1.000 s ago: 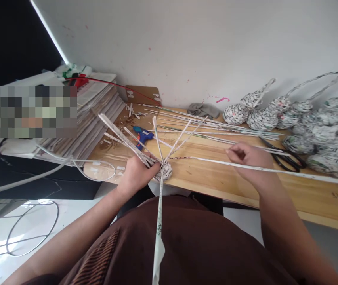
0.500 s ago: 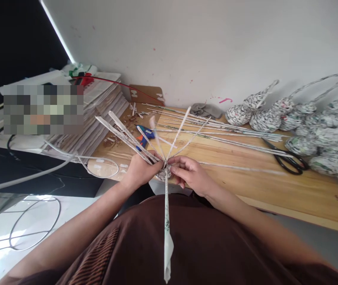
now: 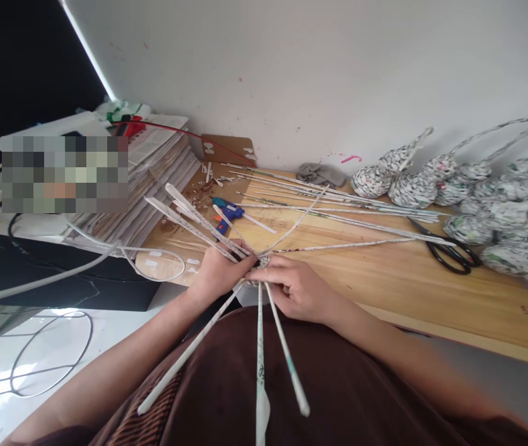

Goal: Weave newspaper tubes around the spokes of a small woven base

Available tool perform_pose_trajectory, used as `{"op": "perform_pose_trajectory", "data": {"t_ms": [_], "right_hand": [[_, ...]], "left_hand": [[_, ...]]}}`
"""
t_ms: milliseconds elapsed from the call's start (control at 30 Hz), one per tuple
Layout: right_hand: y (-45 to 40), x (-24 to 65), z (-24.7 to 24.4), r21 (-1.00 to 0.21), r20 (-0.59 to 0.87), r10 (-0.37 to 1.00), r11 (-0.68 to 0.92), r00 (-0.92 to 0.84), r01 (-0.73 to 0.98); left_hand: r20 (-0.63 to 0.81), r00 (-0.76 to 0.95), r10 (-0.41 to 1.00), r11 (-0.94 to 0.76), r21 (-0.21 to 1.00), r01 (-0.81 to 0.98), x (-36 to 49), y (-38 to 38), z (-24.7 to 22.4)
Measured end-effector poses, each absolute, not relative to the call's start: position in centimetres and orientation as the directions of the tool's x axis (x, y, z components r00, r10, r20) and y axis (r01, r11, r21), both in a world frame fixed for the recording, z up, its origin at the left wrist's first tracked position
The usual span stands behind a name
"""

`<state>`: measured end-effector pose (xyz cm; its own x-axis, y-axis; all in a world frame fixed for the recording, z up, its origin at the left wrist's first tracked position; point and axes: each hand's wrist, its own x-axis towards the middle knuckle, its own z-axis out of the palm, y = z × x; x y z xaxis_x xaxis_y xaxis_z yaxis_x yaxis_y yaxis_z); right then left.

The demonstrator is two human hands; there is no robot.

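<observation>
A small piece woven from rolled paper strips [image 3: 264, 262] sits between my hands at the table's front edge, mostly covered by my fingers. Its strips fan outward: several point away to the upper left, others to the right, and three hang toward my lap, among them a long paper strip [image 3: 260, 347]. My left hand [image 3: 221, 269] is closed, thumb pressed on the woven piece and on the strips at its left. From the right, my right hand [image 3: 298, 288] pinches the near rim with bent fingers; what lies under the fingertips is hidden.
Behind my hands lies a blue glue gun [image 3: 228, 217]. Loose paper rods [image 3: 338, 198] spread across the wooden table [image 3: 384, 279]. Black scissors [image 3: 454, 255] rest at right, near several woven paper shapes [image 3: 415, 189]. A tall paper stack [image 3: 161, 161] and white cable [image 3: 180, 254] are at left.
Two strips that stood up behind the woven piece now hang down toward my lap. My right hand has moved slightly left and down over the near rim. My left hand keeps its place.
</observation>
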<state>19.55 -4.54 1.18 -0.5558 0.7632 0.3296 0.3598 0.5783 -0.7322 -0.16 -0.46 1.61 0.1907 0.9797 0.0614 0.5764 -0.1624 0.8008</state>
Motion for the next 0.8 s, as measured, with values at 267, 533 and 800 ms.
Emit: {"op": "perform_pose_trajectory", "data": {"t_ms": [267, 533, 800], "right_hand": [[-2.4, 18.6, -0.7, -0.881, 0.273, 0.942, 0.326, -0.195, 0.343], [-2.6, 18.5, -1.1, -0.659, 0.506, 0.844, 0.511, -0.177, 0.551], [-2.7, 19.5, -1.0, -0.571, 0.361, 0.886, 0.456, -0.29, 0.683]], "left_hand": [[0.162, 0.25, 0.955, -0.289, 0.709, 0.644, 0.3, -0.9, 1.4], [0.135, 0.235, 0.962, -0.259, 0.721, 0.643, 0.0, -0.3, 0.5], [0.167, 0.215, 0.962, -0.269, 0.706, 0.656, 0.5, -0.6, 1.3]]}}
